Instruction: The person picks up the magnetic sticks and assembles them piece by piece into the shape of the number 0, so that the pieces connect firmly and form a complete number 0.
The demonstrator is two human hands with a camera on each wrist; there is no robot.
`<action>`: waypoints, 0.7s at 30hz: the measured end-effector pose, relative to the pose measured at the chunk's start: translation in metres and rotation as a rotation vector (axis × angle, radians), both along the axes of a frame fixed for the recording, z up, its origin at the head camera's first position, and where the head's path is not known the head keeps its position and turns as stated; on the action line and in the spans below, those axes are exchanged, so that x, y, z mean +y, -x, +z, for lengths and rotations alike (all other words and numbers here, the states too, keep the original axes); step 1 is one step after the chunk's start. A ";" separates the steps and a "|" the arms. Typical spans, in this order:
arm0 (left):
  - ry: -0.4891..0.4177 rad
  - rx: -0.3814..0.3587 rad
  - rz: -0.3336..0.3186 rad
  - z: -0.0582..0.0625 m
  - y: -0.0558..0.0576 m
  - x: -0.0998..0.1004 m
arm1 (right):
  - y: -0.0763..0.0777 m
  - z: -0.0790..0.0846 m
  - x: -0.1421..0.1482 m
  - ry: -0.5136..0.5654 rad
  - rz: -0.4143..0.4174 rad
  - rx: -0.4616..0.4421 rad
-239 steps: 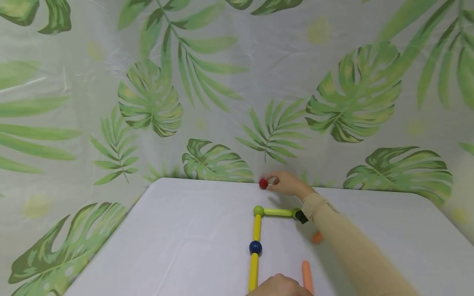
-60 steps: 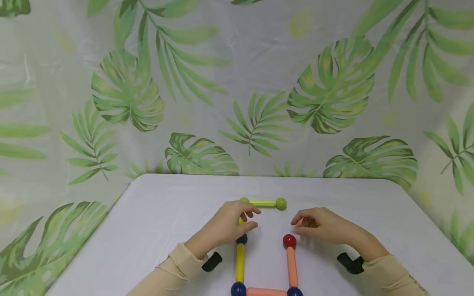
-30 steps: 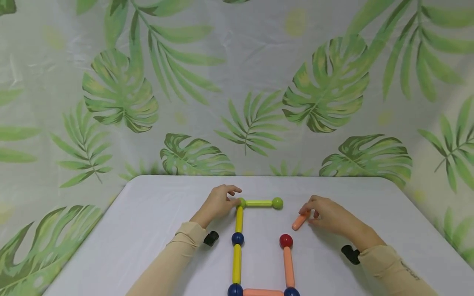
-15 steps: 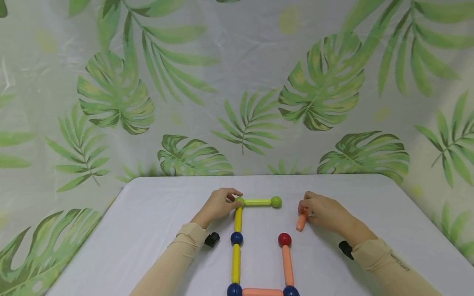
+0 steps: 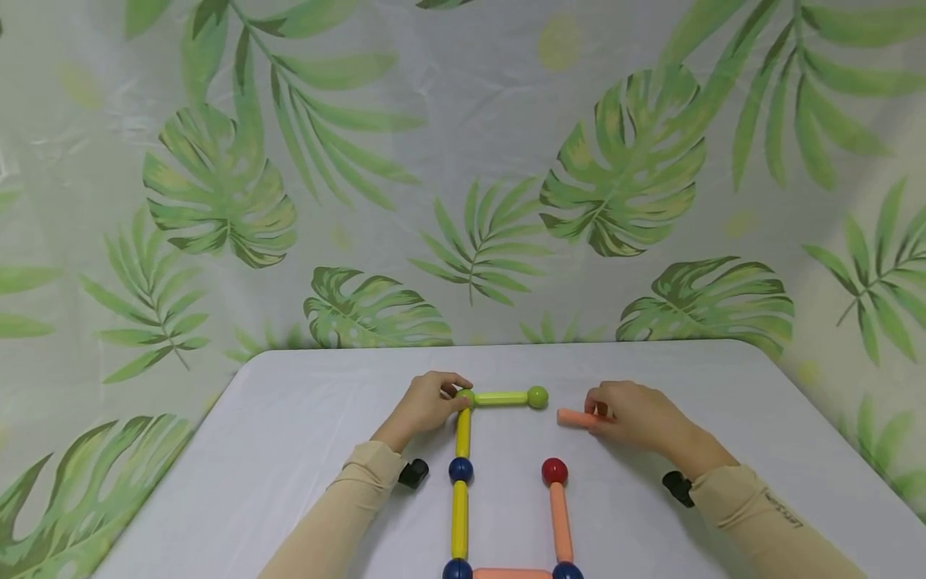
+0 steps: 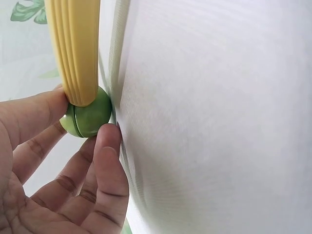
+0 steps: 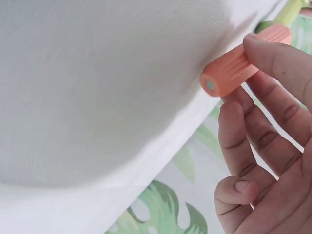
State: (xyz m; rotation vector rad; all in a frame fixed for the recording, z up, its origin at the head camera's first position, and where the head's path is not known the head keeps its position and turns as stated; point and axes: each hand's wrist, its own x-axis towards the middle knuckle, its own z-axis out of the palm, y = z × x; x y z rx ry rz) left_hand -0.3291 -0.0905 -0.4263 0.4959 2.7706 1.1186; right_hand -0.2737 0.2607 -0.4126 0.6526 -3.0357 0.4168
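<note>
My left hand (image 5: 423, 408) pinches a green ball (image 6: 92, 117) at the far left corner of a frame of magnetic rods and balls. A yellow rod (image 6: 78, 53) joins this ball, and a light green rod (image 5: 501, 398) runs right from it to a second green ball (image 5: 538, 396). With thumb and fingers, my right hand (image 5: 640, 414) holds a loose orange magnetic rod (image 7: 234, 68). Its free end points left, just short of the second green ball in the head view. A red ball (image 5: 555, 472) tops the orange rod (image 5: 561, 523) on the frame's right side.
A blue ball (image 5: 460, 470) links two yellow rods on the left side. Two more blue balls and an orange rod (image 5: 512, 573) form the near side, partly cut off. Behind the white table (image 5: 325, 450) hangs a leaf-printed sheet (image 5: 463, 161).
My left hand has reached forward to the corner green ball. My right hand has picked up the orange rod and turned it from pointing toward me to pointing left.
</note>
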 end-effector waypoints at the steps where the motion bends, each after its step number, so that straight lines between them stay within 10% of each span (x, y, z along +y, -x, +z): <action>1: -0.002 0.000 0.001 0.000 0.000 0.000 | 0.000 0.001 0.000 0.025 -0.007 -0.026; 11: 0.000 0.007 0.002 -0.001 0.000 0.000 | 0.001 0.001 -0.009 0.363 0.043 -0.209; 21: -0.018 0.004 -0.009 -0.005 0.001 -0.001 | -0.004 -0.004 -0.032 0.560 -0.181 -0.437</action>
